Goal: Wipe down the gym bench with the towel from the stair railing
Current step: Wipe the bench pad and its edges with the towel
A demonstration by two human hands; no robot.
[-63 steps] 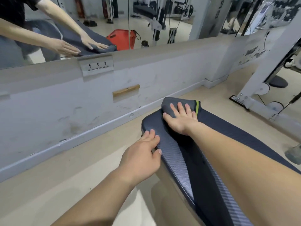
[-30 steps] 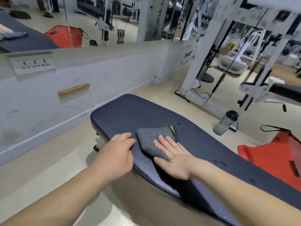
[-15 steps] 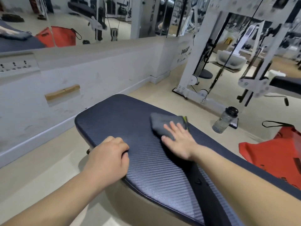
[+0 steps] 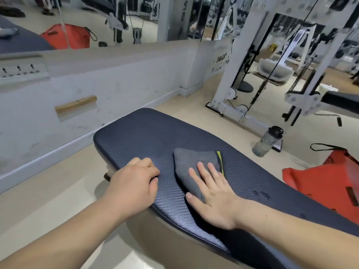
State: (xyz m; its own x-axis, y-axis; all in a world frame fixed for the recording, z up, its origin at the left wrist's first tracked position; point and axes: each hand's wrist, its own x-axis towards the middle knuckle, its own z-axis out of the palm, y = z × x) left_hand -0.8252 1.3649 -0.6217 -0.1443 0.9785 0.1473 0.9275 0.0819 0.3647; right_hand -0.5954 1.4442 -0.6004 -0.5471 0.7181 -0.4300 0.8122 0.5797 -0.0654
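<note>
A dark navy padded gym bench (image 4: 147, 133) with a woven texture runs from the middle of the view toward the lower right. A folded grey towel (image 4: 191, 162) with a lime-green edge lies flat on its pad. My right hand (image 4: 211, 193) presses on the towel's near part, palm down, fingers spread. My left hand (image 4: 134, 187) curls over the bench's left edge beside the towel, fingers bent on the pad.
A low white wall (image 4: 116, 84) with a mirror above stands left and behind. A white cable machine (image 4: 229, 88) rises at the back right. A clear water bottle (image 4: 267, 141) stands on the floor right of the bench, and a red bag (image 4: 326, 183) lies beyond it.
My right hand slid the towel back along the pad toward me and a little left. My left hand kept its hold on the bench's edge.
</note>
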